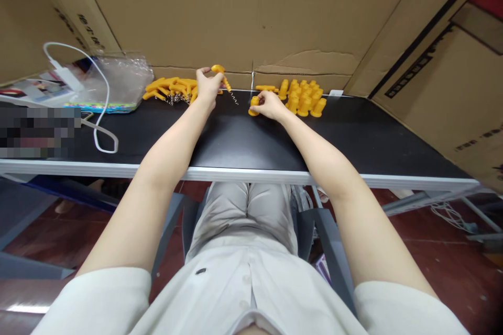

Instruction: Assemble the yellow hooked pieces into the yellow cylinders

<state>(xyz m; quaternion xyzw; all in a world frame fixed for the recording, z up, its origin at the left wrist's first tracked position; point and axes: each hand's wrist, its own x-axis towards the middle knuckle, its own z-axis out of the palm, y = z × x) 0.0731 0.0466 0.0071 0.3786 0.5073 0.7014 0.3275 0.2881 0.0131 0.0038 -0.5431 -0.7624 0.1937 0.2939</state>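
The left hand (pixel 207 86) has its fingers pinched on a yellow-handled corkscrew (pixel 227 82), its thin metal spiral slanting down near the surface's (pixel 251 149) far edge. The right hand's (pixel 272 105) fingers grasp a flared yellow sleeve (pixel 253 110) near that edge. Heaped corkscrews (pixel 165 85) crowd the left hand; standing sleeves (pixel 304 98), the right. A plastic bag (pixel 121 81) and white cable (pixel 107 110) lie toward the surface's left end.

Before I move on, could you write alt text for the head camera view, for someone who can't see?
A person holds up a yellow-handled corkscrew in the left hand, while the right hand grips an upright yellow sleeve at a black tabletop. More corkscrews lie piled at left; other sleeves stand grouped at right, before cardboard.
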